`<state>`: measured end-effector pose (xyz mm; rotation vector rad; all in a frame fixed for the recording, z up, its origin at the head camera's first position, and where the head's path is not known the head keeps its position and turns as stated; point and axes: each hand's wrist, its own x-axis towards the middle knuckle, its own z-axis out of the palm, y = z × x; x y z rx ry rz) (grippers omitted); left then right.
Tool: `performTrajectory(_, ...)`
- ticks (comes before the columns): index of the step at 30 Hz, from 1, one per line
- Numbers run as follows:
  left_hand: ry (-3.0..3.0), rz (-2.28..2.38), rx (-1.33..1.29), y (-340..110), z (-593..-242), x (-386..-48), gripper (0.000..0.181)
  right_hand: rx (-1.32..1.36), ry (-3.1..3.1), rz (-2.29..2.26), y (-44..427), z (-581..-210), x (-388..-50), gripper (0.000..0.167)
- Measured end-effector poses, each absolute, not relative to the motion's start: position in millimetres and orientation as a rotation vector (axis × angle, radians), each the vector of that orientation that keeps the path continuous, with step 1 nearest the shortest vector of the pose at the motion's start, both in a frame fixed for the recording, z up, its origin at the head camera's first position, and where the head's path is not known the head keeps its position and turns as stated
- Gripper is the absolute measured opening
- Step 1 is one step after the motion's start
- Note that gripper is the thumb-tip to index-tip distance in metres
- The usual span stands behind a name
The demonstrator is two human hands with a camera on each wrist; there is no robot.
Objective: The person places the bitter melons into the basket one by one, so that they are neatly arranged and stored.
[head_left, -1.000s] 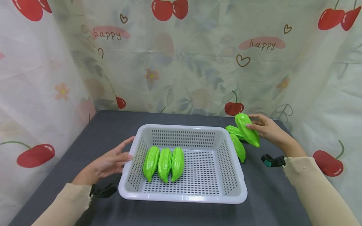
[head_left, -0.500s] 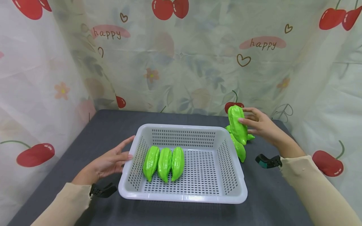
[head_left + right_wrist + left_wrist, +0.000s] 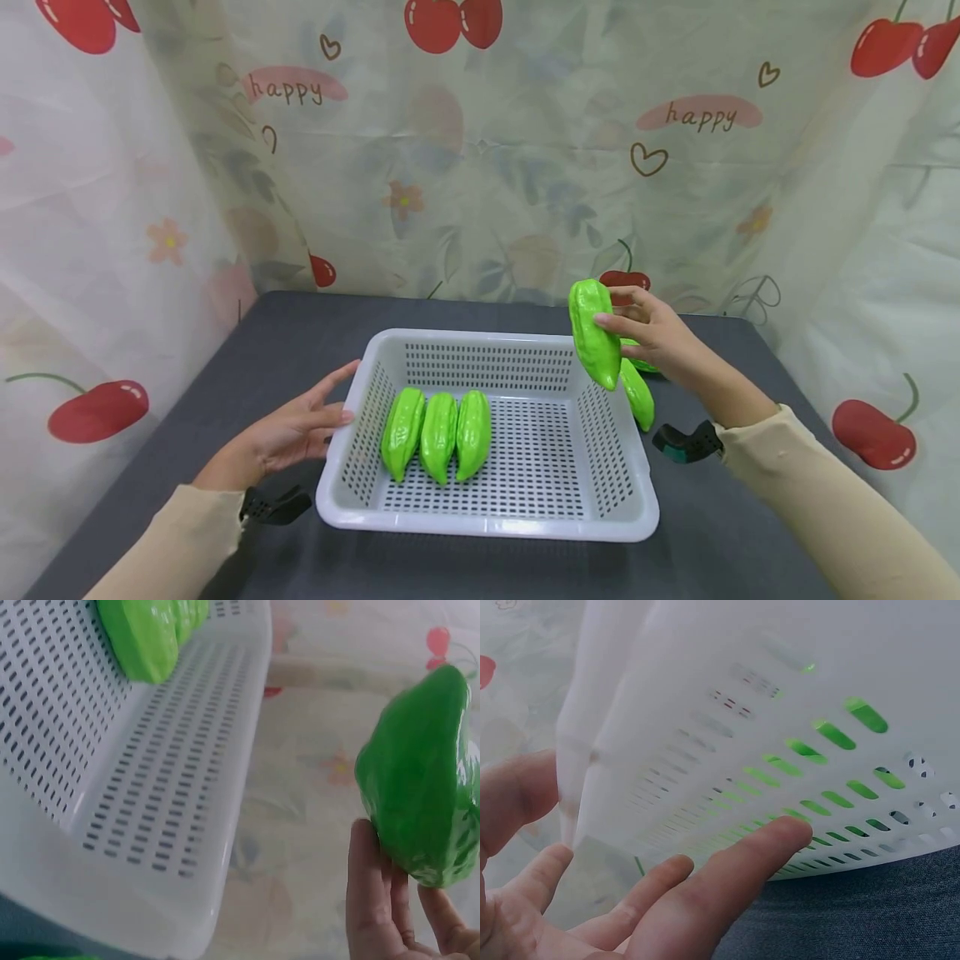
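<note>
A white perforated basket [image 3: 487, 525] holds three green ridged vegetables [image 3: 438, 437] side by side in its left half. My right hand [image 3: 660, 337] pinches another green vegetable [image 3: 595, 333] above the basket's back right corner; the right wrist view shows this vegetable [image 3: 420, 772] raised beside the rim. My left hand [image 3: 288, 433] touches the basket's left side with its fingers extended, and in the left wrist view the fingers [image 3: 727, 877] lie against the slotted wall [image 3: 780, 787]. Two more green vegetables [image 3: 637, 396] lie right of the basket, partly hidden.
The dark table [image 3: 720, 500] surrounds the basket. Behind it and on both sides hangs a pale curtain [image 3: 525, 208] with printed cherries, hearts and flowers.
My right hand has moved left with its vegetable, from over the ones on the table to above the basket's back right corner. My left hand and the basket have stayed in place.
</note>
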<state>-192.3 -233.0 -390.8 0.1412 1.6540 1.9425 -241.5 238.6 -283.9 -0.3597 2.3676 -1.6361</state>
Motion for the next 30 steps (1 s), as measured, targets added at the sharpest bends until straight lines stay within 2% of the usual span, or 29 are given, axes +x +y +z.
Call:
performTrajectory(10, 1.652, 1.952, 0.149, -234, -392, -192, 0.088, -0.342, 2.315, -1.639, 218, -292, -242, 0.063)
performTrajectory(30, 1.646, 1.952, 0.162, -234, -392, -192, 0.089, -0.366, 2.156, -1.552, 181, -332, -240, 0.074)
